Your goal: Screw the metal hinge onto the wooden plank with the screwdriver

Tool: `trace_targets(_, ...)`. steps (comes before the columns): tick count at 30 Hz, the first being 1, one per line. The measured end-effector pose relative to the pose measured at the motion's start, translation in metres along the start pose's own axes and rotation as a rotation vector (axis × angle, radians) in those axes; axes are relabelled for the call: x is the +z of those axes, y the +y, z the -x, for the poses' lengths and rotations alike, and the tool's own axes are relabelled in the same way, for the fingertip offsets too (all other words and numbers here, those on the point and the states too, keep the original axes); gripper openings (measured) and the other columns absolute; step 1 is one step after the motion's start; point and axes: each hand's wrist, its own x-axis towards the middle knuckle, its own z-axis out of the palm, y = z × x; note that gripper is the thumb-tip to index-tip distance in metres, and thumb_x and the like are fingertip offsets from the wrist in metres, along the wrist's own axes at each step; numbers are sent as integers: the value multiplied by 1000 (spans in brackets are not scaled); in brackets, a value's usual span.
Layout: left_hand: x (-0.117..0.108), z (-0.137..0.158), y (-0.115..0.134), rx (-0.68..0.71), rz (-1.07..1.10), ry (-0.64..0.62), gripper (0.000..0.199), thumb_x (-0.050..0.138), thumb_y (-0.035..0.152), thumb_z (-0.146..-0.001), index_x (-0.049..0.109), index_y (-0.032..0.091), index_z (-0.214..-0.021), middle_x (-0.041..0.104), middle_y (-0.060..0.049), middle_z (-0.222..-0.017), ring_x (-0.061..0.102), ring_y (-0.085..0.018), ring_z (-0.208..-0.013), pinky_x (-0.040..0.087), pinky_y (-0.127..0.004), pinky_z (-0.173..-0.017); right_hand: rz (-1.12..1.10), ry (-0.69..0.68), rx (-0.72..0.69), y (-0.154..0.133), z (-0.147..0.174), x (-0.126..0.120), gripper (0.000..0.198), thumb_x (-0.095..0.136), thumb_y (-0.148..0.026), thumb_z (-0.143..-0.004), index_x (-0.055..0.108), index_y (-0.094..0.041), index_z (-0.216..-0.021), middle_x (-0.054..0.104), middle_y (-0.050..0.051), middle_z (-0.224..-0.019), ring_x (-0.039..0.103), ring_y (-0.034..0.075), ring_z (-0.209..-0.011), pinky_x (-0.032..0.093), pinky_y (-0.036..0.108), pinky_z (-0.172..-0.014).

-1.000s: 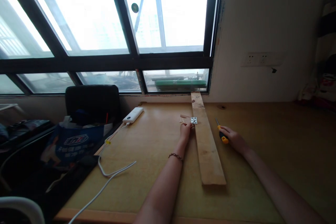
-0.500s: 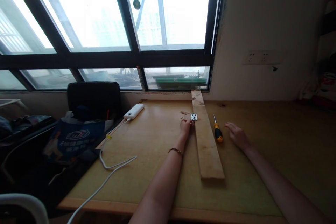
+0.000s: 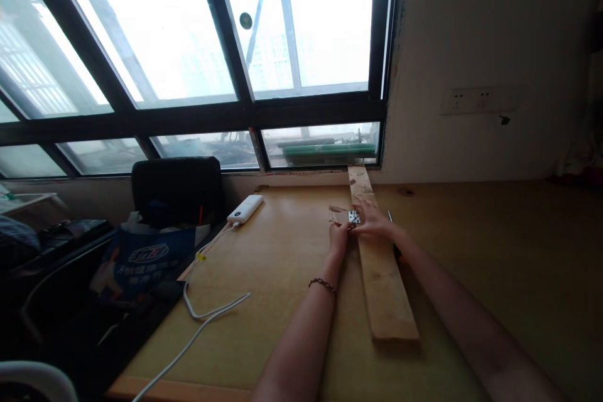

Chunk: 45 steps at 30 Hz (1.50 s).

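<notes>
A silver metal hinge (image 3: 353,217) with dark holes lies across the left edge of a long wooden board (image 3: 384,289). My left hand (image 3: 339,237) is closed at the hinge's lower left corner, its fingertips pinching there. Over the board, my right hand (image 3: 374,220) reaches in from the right, fingers apart, with thumb and fingertips around the hinge's right side. Just left of the hinge lies a small clear packet with a brown strip (image 3: 336,208). A screwdriver (image 3: 390,215) rests right of the board, mostly hidden behind my right hand and wrist.
The board lies on a wooden table (image 3: 282,314), its far end near the window. A white power bank (image 3: 245,209) with a white cable (image 3: 217,308) sits on the left. Beyond the table's left edge are a black chair (image 3: 176,185) and a blue bag (image 3: 146,264).
My right hand has moved left from beside the screwdriver onto the board by the hinge. My left hand stays at the hinge. The view has shifted slightly.
</notes>
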Motion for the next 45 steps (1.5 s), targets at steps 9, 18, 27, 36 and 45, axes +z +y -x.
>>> trace_targets(9, -6, -4, -7, 11, -99, -34, 14, 59, 21, -59, 66, 10, -64, 64, -6, -61, 59, -17, -59, 43, -24, -54, 69, 12, 22, 8, -10, 15, 60, 68, -33, -54, 52, -18, -110, 51, 11, -120, 44, 27, -111, 27, 42, -98)
trace_targets(18, 3, 9, 0, 159, -301, 411, 67, 73, 18, -52, 41, 13, -110, 47, -15, -112, 57, -16, -82, 46, -28, -72, 80, 40, 23, 10, -12, 15, 58, 67, -45, -56, 55, -17, -106, 55, 10, -110, 49, 26, -103, 33, 40, -92)
trace_targets(27, -3, 32, 31, 515, -923, 381, 75, 73, 31, -57, 40, 35, -125, 20, -7, -141, 14, -34, -130, 15, -53, -100, 71, 47, 36, 5, -10, 13, 58, 68, -44, -55, 54, -18, -105, 56, 9, -108, 50, 27, -102, 34, 41, -91)
trace_targets(36, -8, 32, 35, 626, -1068, 164, 11, 66, 32, -68, 69, 39, -76, 51, 3, -122, 17, -29, -127, 5, -56, -100, 88, 52, 41, 4, -10, 14, 58, 67, -44, -54, 52, -18, -104, 56, 10, -110, 51, 28, -101, 35, 41, -90)
trace_targets(45, -10, 26, 30, 597, -1003, 170, 10, 67, 34, -67, 69, 36, -76, 56, 2, -113, 29, -26, -118, 1, -52, -100, 84, 54, 29, 3, -10, 13, 60, 67, -46, -53, 51, -17, -103, 57, 10, -109, 51, 27, -101, 34, 40, -91)
